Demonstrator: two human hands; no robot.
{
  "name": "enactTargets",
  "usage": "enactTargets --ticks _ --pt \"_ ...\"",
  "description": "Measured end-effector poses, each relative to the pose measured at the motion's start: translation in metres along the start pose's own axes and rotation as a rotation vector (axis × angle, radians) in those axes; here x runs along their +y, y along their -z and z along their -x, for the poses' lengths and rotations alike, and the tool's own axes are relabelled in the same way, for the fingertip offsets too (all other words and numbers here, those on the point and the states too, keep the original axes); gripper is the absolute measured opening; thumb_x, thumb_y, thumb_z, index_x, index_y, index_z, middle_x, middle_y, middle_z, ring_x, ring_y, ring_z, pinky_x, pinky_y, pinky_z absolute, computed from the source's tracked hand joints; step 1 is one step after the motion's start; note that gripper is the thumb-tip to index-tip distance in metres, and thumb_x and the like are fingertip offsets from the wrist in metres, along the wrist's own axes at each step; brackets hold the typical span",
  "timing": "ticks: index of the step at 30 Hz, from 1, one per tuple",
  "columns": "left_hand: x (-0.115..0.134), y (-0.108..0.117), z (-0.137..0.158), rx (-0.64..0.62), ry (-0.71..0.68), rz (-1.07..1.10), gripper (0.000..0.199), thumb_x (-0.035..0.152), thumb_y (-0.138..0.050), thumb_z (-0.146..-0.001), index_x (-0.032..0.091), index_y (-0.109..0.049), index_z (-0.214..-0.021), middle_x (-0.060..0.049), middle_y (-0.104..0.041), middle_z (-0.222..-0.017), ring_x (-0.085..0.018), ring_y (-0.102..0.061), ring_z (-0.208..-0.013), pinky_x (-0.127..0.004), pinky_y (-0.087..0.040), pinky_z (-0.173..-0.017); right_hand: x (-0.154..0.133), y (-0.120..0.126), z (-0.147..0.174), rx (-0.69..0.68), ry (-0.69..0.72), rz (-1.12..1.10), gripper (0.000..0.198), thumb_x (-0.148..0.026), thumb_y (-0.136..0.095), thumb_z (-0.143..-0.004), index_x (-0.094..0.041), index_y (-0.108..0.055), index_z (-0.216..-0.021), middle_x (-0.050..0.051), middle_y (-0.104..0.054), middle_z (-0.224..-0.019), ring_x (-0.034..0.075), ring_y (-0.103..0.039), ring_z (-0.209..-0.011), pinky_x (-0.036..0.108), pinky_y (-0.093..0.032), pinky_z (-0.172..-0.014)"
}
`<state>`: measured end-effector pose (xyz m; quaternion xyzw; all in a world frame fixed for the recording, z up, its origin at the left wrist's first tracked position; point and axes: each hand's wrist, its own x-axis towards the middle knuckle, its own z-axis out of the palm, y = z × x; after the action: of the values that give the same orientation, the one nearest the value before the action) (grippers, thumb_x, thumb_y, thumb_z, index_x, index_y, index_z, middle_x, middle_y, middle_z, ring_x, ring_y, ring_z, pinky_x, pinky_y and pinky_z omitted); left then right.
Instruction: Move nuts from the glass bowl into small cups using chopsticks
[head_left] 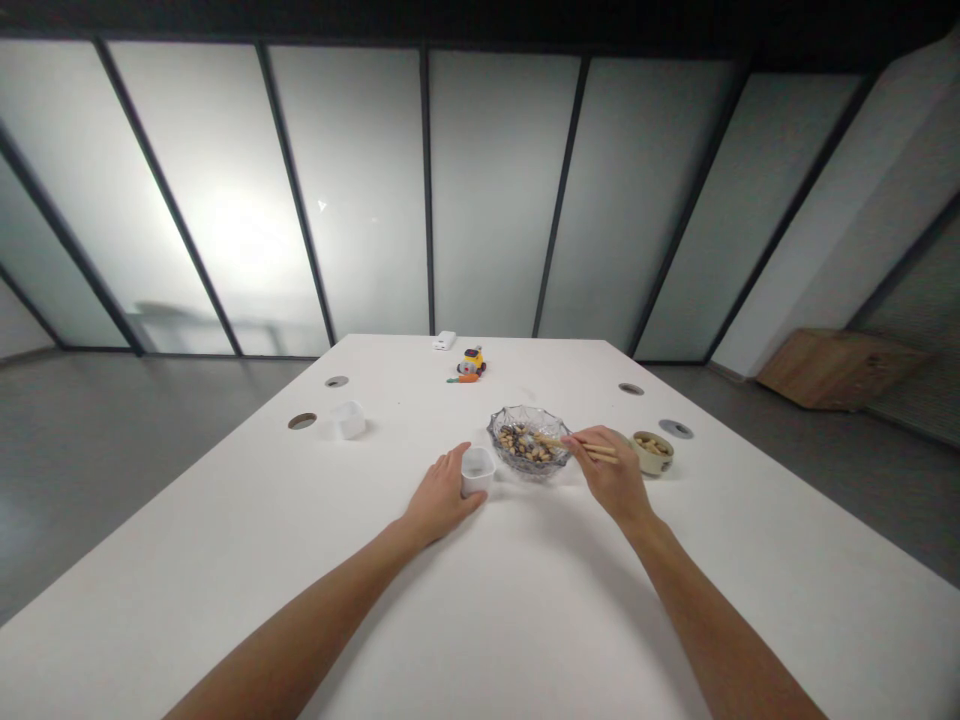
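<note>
My left hand [442, 496] is wrapped round the side of a small clear plastic cup [478, 474] standing on the table. In my right hand [611, 475] is a pair of wooden chopsticks [600, 453], their tips reaching into a glass bowl [496, 440]. The bowl has a scalloped rim and holds a mix of nuts and dark seeds [517, 440]. Just beyond my right hand stands a round cream container [654, 462] with brownish nut-like pieces in it. Whether the chopstick tips pinch anything is too small to tell.
A second clear plastic container [349, 420] sits to the left on the white table [480, 620]. Farther back are a yellow toy vehicle [472, 361], a toy carrot [465, 379] and a small white box [444, 341]. Round cable holes [302, 421] dot the tabletop's sides.
</note>
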<state>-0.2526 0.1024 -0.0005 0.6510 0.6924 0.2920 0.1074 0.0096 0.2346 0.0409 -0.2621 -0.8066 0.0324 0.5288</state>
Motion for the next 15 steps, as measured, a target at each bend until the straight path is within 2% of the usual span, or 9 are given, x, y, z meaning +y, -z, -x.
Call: enactTargets --ticks 5,11,15 --pt "0.000 -0.001 0.000 0.006 -0.014 -0.004 0.077 0.037 -0.071 -0.088 0.018 -0.039 -0.156 -0.018 -0.053 -0.157 -0.034 -0.053 -0.143 -0.049 -0.040 -0.121 0.000 0.002 -0.002 0.068 -0.060 -0.033 0.039 -0.053 -0.060 -0.102 -0.023 -0.073 -0.082 0.005 -0.073 -0.080 0.021 -0.068 -0.073 0.036 -0.053 -0.070" --pt "0.003 -0.001 -0.001 -0.004 0.008 -0.003 0.078 0.037 -0.070 -0.087 0.018 -0.039 -0.156 -0.017 -0.056 -0.154 -0.034 -0.055 -0.140 -0.048 -0.041 -0.119 -0.017 -0.002 -0.004 0.171 -0.286 -0.216 0.040 -0.056 -0.061 -0.100 -0.022 -0.074 -0.083 0.006 -0.074 -0.081 0.023 -0.070 -0.073 0.037 -0.056 -0.069" --pt "0.004 0.000 0.000 -0.006 0.003 -0.001 0.077 0.037 -0.070 -0.087 0.018 -0.040 -0.156 -0.017 -0.057 -0.152 -0.034 -0.055 -0.139 -0.048 -0.042 -0.117 -0.033 -0.001 -0.006 0.137 -0.272 -0.248 0.042 -0.058 -0.061 -0.099 -0.023 -0.074 -0.080 0.005 -0.073 -0.078 0.021 -0.069 -0.072 0.035 -0.055 -0.068"
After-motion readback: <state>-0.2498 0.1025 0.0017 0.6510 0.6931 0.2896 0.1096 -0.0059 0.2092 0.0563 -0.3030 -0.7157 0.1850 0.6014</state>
